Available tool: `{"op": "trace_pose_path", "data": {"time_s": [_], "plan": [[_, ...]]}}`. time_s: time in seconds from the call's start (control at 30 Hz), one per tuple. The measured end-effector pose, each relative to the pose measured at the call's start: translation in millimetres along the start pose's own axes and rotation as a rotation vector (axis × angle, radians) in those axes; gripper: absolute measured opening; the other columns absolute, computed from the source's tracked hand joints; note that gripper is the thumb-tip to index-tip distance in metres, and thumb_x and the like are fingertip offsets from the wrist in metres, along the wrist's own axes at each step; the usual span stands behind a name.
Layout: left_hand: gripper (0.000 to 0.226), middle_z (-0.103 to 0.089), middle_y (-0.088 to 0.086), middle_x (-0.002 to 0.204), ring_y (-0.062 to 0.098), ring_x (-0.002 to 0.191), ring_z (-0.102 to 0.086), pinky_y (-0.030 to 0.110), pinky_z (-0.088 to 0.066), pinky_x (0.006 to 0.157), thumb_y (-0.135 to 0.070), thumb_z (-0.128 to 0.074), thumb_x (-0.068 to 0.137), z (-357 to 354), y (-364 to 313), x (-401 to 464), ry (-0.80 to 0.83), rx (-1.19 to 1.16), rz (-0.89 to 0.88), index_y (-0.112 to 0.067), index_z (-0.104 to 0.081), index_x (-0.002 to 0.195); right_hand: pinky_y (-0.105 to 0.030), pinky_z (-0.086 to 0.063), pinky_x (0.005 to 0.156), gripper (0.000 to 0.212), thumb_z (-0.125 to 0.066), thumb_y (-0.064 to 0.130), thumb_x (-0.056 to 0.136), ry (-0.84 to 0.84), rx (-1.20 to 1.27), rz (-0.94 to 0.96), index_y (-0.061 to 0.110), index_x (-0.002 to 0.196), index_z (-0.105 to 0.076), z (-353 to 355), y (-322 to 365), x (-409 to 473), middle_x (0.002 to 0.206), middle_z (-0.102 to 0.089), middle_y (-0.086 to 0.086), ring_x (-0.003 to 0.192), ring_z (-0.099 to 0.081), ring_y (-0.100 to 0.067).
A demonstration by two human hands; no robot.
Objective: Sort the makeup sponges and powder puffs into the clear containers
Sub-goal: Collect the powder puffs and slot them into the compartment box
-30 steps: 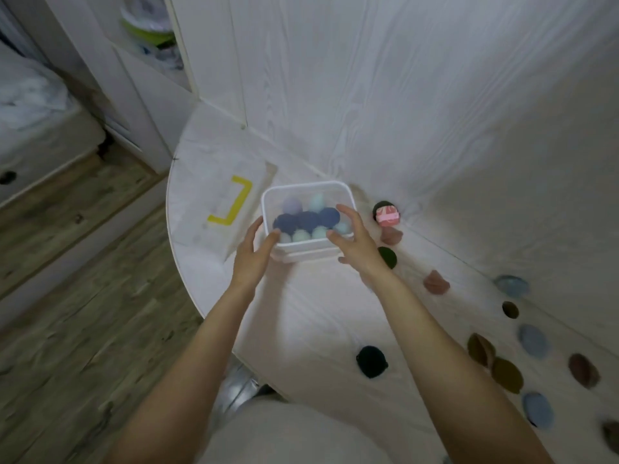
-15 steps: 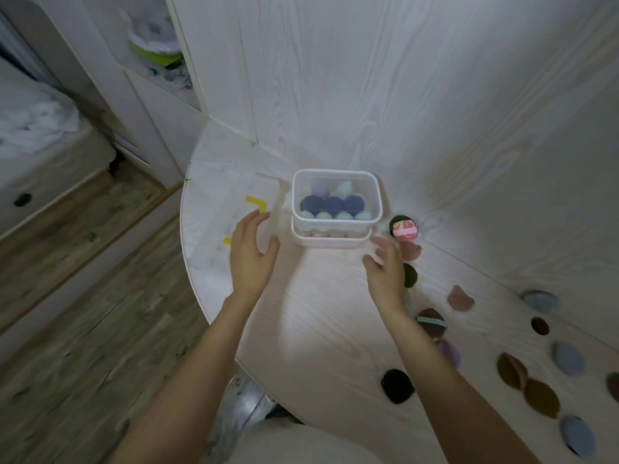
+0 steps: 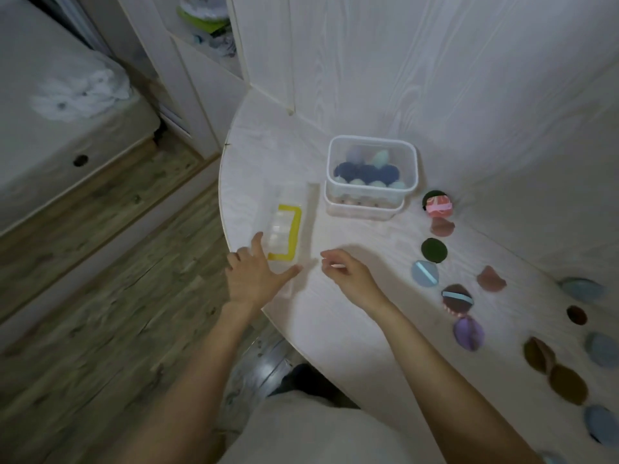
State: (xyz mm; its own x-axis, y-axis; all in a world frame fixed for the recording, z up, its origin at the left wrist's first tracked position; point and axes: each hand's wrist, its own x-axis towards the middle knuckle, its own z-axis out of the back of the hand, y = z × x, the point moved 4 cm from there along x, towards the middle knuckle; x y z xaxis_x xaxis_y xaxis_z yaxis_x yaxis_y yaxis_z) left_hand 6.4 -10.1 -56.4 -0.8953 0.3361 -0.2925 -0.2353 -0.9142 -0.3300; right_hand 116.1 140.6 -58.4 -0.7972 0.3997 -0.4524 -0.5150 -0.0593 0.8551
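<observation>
**Both hands free; sponges boxed, puffs loose on the table**

Two clear containers stacked at the far side of the white table [image 3: 335,329], close to the wall. Top container [image 3: 372,167] holds sponges [image 3: 365,172]: dark blue ones, pale teal ones, one lilac. Bottom container [image 3: 363,207] shows pinkish shapes through its wall; too blurred to name.

Left hand [image 3: 249,279] at the table's left edge, fingers spread and fairly straight, holding nothing. Its fingertips reach toward a clear lid with a yellow rim [image 3: 284,232] lying flat just left of the stack. Cannot tell whether they touch it.

Right hand [image 3: 348,272] hovers near the middle of the table, fingers loosely curled, nothing in it.

Powder puffs scattered to the right of the containers, all lying on the table: a pink one [image 3: 439,206] closest to the stack, a dark green one [image 3: 434,250], a light blue one [image 3: 424,272], a purple one [image 3: 469,333], more brown and blue ones toward the near right edge. None in a hand.
</observation>
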Motion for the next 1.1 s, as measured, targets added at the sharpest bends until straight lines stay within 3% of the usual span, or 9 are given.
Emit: {"op": "trace_pose_path", "data": {"time_s": [0.1,0.27,0.47,0.53,0.63,0.7,0.87,1.03,1.1], "plan": [[0.068,-0.051,0.011,0.128,0.022,0.113,-0.052,0.031,-0.041,0.094,-0.058,-0.049,0.085,-19.9,7.3,-46.2,0.172,-0.546,-0.043,-0.031,-0.026,0.143,-0.024,-0.039,0.087,0.040,-0.063,0.026,0.088,0.018,-0.088,0.035,0.016,0.125,-0.050,-10.8,2.5,-15.0,0.108,-0.057,0.004,0.104,-0.053,-0.015],[0.050,-0.066,0.000,0.114,0.011,0.104,-0.061,0.029,-0.044,0.093,-0.032,-0.046,0.097,-54.4,-3.0,-85.5,0.330,-1.005,0.031,-0.034,-0.020,0.140,-0.043,-0.025,0.108,0.087,-0.062,0.064,0.073,-0.122,-0.879,0.148,0.025,0.143,-0.027,2.3,-14.0,-49.2,0.150,-0.023,-0.007,0.135,-0.025,-0.028],[0.032,-0.062,0.007,0.101,0.018,0.083,-0.062,0.028,-0.052,0.072,-0.026,-0.051,0.095,-63.9,-1.8,-68.5,0.150,-1.420,0.475,-0.005,-0.051,0.119,-0.051,-0.007,0.115,0.078,-0.068,0.034,0.077,-0.142,-1.109,0.189,0.022,0.142,-0.028,21.5,-36.5,-70.6,0.156,-0.010,-0.009,0.142,-0.009,-0.032],[0.024,-0.061,0.007,0.092,0.018,0.079,-0.062,0.028,-0.056,0.069,-0.028,-0.050,0.096,-60.4,-6.1,-63.7,0.229,-1.478,0.496,-0.005,-0.059,0.098,-0.049,-0.007,0.116,0.077,-0.069,0.025,0.076,-0.191,-1.267,0.190,0.013,0.141,-0.030,24.2,-39.7,-73.3,0.155,-0.012,-0.016,0.142,-0.011,-0.035],[0.025,-0.061,0.007,0.084,0.018,0.073,-0.064,0.023,-0.057,0.060,-0.029,-0.054,0.094,-57.9,-17.2,-63.2,0.314,-1.415,0.463,-0.006,-0.060,0.087,-0.037,-0.042,0.098,0.071,-0.079,0.026,0.062,-0.256,-1.376,0.140,0.003,0.123,-0.051,18.0,-42.9,-75.2,0.143,-0.040,-0.021,0.122,-0.046,-0.032],[0.026,-0.061,0.010,0.090,0.019,0.074,-0.065,0.024,-0.057,0.067,-0.031,-0.057,0.092,-59.2,-18.6,-59.2,0.332,-1.363,0.453,-0.005,-0.060,0.090,-0.033,-0.052,0.078,0.063,-0.083,0.024,0.049,-0.245,-1.421,0.123,0.002,0.104,-0.061,13.0,-40.2,-72.0,0.126,-0.056,-0.023,0.101,-0.059,-0.030],[0.048,-0.055,0.012,0.108,0.027,0.082,-0.065,0.035,-0.053,0.086,-0.037,-0.055,0.092,-55.6,-25.9,-52.3,0.362,-1.374,0.415,0.001,-0.056,0.120,-0.034,-0.057,0.068,0.065,-0.079,0.015,0.037,-0.249,-1.380,0.151,-0.007,0.096,-0.064,19.1,-36.5,-67.1,0.114,-0.062,-0.027,0.089,-0.063,-0.034],[0.065,-0.050,0.015,0.124,0.033,0.095,-0.063,0.045,-0.052,0.087,-0.052,-0.049,0.090,-57.8,-20.6,-57.2,0.368,-1.485,0.498,-0.004,-0.038,0.133,-0.034,-0.047,0.082,0.062,-0.065,0.031,0.076,-0.096,-1.198,0.210,0.001,0.126,-0.044,29.8,-13.0,-80.3,0.142,-0.036,-0.014,0.117,-0.044,-0.029],[0.064,-0.050,0.014,0.125,0.033,0.094,-0.064,0.043,-0.054,0.080,-0.054,-0.049,0.089,-56.7,-15.6,-57.4,0.325,-1.431,0.492,-0.011,-0.034,0.135,-0.034,-0.047,0.081,0.054,-0.060,0.037,0.081,-0.050,-0.972,0.246,0.008,0.125,-0.049,51.3,3.7,-80.4,0.140,-0.034,-0.001,0.113,-0.046,-0.022]]}}
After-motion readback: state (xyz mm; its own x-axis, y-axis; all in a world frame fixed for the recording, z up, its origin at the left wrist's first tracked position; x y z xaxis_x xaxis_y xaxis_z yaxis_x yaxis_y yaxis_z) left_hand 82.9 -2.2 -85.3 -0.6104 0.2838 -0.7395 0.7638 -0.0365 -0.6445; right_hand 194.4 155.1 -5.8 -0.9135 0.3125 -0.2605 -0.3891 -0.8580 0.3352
